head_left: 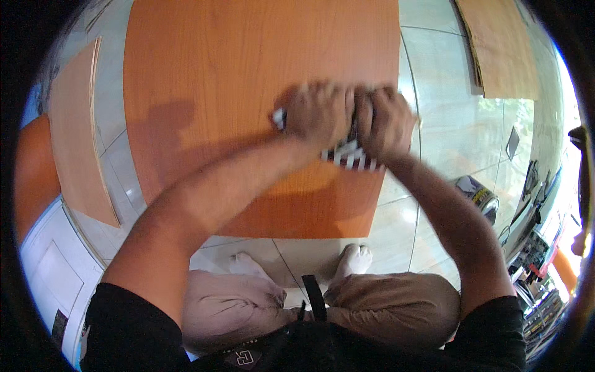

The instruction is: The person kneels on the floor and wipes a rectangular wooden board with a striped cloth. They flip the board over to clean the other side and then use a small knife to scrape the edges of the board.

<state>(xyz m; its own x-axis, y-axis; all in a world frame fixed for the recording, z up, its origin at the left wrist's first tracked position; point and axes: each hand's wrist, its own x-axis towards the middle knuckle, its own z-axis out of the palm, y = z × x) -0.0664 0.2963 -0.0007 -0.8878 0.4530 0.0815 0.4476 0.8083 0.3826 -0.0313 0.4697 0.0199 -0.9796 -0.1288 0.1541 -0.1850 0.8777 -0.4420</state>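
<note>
Above the right part of an orange-brown wooden board [248, 68], both my hands are close together. My left hand [319, 111] is closed on a crumpled dark-and-white striped cloth [352, 157]. Beside it, my right hand [385, 124] grips the same cloth, fingers curled. Motion blurs the hands a little. Striped folds hang out below the hands, and a small white bit shows left of my left hand. The rest of the cloth is hidden in my grip. Shadows of my arms fall on the board.
Pale tiled floor [434, 124] surrounds the board. Thin wood sheets lie at the left [77, 136] and at the far right [502, 46]. A round can [480, 197] stands right of my right forearm. Assorted tools and clutter [533, 260] line the right edge. A white panel [56, 273] is at lower left.
</note>
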